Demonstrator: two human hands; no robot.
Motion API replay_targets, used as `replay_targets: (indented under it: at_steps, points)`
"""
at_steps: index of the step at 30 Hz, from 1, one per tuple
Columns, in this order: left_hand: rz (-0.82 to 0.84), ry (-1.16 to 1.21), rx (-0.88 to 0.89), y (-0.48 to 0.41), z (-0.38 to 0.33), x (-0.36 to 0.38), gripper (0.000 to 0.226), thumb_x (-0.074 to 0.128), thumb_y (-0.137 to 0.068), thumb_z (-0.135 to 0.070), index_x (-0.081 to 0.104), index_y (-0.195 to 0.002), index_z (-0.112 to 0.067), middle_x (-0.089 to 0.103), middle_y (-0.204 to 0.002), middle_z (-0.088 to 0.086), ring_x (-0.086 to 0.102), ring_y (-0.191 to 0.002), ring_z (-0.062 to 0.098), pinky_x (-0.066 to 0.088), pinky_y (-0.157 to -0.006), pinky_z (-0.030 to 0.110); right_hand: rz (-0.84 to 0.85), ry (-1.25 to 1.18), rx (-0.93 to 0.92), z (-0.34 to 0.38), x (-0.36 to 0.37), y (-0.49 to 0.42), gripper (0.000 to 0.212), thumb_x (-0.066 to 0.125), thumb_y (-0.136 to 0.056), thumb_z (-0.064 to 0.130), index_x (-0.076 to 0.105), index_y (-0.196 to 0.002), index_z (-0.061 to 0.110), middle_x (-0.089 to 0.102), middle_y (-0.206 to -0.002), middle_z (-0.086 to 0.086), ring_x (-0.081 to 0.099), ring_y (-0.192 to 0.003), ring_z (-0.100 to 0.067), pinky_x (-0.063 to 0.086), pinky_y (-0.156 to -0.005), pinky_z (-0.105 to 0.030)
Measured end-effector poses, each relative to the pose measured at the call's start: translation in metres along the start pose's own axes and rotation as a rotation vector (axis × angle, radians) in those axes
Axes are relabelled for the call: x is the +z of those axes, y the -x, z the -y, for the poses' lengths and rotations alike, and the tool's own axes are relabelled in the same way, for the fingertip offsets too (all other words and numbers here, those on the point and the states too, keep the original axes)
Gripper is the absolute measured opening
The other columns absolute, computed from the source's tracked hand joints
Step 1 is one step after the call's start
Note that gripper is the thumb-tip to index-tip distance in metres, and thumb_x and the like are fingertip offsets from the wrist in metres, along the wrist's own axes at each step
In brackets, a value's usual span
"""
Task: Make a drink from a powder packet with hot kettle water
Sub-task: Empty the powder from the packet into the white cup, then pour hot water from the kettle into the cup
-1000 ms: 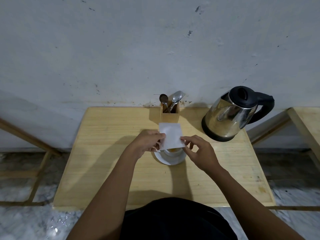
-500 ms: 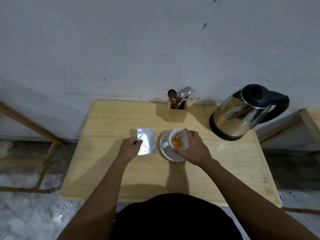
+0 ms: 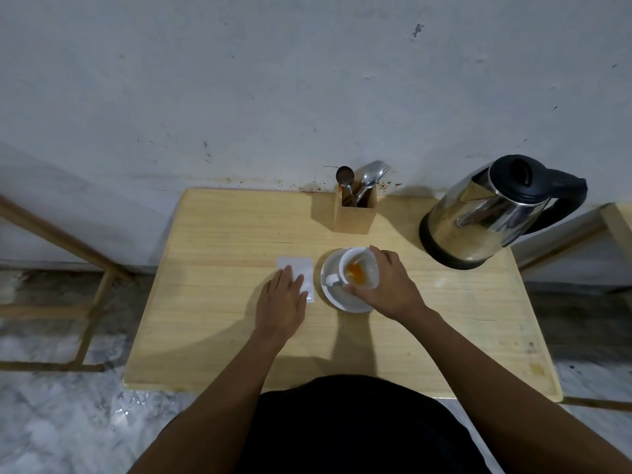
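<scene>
A white cup (image 3: pixel 359 270) with orange powder inside stands on a white saucer (image 3: pixel 331 289) at the middle of the wooden table (image 3: pixel 219 336). My right hand (image 3: pixel 390 287) grips the cup by its right side and tilts it toward me. The silver powder packet (image 3: pixel 301 268) lies flat on the table just left of the saucer. My left hand (image 3: pixel 282 301) rests on the packet's near part with fingers spread. A steel kettle (image 3: pixel 492 213) with a black lid and handle stands at the back right.
A wooden holder (image 3: pixel 355 213) with spoons and a fork stands at the back edge against the grey wall. Wooden frames sit on the floor at left (image 3: pixel 51 234) and another table edge at right (image 3: pixel 619 227).
The packet went from held over the cup in both hands to lying flat left of the saucer. My right hand took hold of the cup and tilted it.
</scene>
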State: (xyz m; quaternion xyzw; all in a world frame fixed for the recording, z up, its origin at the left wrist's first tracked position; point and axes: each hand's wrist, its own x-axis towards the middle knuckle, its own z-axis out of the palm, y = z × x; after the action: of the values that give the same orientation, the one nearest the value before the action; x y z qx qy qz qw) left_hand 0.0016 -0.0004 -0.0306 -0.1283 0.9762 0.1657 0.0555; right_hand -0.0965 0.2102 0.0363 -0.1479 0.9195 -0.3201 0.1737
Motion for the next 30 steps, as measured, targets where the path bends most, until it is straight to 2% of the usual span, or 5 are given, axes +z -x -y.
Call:
replay_targets:
  at_steps: [12, 16, 22, 25, 30]
  points:
    - [-0.079, 0.138, -0.044, -0.001, -0.02, -0.018, 0.042, 0.042, -0.096, -0.04, 0.052, -0.132, -0.02, 0.048, -0.143, 0.006, 0.049, -0.127, 0.026, 0.04, -0.101, 0.04, 0.01, 0.056, 0.03, 0.003, -0.011, 0.005, 0.097, 0.067, -0.072, 0.069, 0.025, -0.149, 0.027, 0.034, -0.146, 0.003, 0.042, -0.128, -0.017, 0.048, -0.092, -0.039]
    - [-0.086, 0.53, -0.038, 0.003, -0.06, -0.034, 0.029, 0.043, -0.096, -0.04, 0.062, -0.111, -0.023, 0.062, -0.109, -0.004, 0.06, -0.095, 0.015, 0.049, -0.077, 0.031, -0.198, -0.013, -0.017, -0.008, -0.038, 0.027, 0.064, 0.061, -0.085, 0.058, 0.046, -0.14, 0.028, 0.047, -0.137, 0.008, 0.05, -0.12, -0.009, 0.044, -0.084, -0.028]
    - [-0.164, 0.639, -0.214, -0.006, -0.094, -0.028, 0.029, 0.05, -0.095, -0.031, 0.065, -0.109, -0.012, 0.066, -0.099, 0.004, 0.058, -0.089, 0.013, 0.039, -0.075, 0.022, -0.58, -0.056, -0.075, -0.036, -0.1, 0.054, 0.016, 0.063, -0.092, 0.029, 0.07, -0.103, 0.02, 0.066, -0.1, 0.007, 0.059, -0.087, -0.006, 0.052, -0.075, -0.031]
    - [-0.216, 0.675, -0.262, -0.007, -0.11, -0.028, 0.022, 0.053, -0.094, -0.021, 0.068, -0.099, -0.006, 0.069, -0.092, 0.009, 0.06, -0.082, 0.016, 0.039, -0.071, 0.023, -0.638, -0.084, -0.041, -0.055, -0.137, 0.055, 0.016, 0.058, -0.095, 0.024, 0.069, -0.105, 0.018, 0.063, -0.103, 0.002, 0.057, -0.086, -0.009, 0.052, -0.076, -0.034]
    - [-0.274, 0.689, -0.383, -0.011, -0.119, -0.025, 0.021, 0.054, -0.092, -0.017, 0.067, -0.098, -0.002, 0.072, -0.093, 0.015, 0.065, -0.087, 0.026, 0.041, -0.074, 0.026, -0.744, -0.086, 0.02, -0.078, -0.188, 0.038, 0.031, 0.056, -0.095, 0.036, 0.058, -0.124, 0.023, 0.051, -0.123, 0.0, 0.045, -0.113, -0.008, 0.043, -0.091, -0.032]
